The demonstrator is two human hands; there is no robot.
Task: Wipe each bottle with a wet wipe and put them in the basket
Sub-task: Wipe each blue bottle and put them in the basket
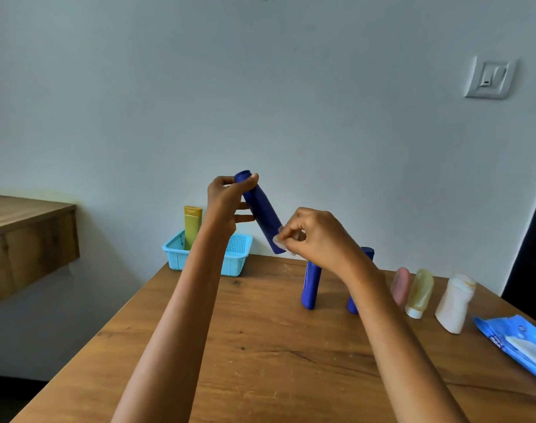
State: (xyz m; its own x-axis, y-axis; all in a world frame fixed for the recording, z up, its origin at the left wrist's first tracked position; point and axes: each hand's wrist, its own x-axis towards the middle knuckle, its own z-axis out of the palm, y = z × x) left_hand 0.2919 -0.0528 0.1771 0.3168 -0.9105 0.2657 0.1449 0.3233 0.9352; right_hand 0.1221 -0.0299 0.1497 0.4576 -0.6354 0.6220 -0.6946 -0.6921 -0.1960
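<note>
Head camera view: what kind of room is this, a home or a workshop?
Probably a room in a home: a wooden table against a plain painted wall, a wall light switch, and toiletry bottles beside a blue wet-wipe pack.

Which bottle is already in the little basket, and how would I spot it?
Look to the far left corner of the wooden table, where a light blue basket sits by the wall. Standing upright inside it is a yellow-green tube with a mustard-coloured cap on top. It is the only bottle in the basket; the blue, pink, pale yellow and white ones are elsewhere.
</note>
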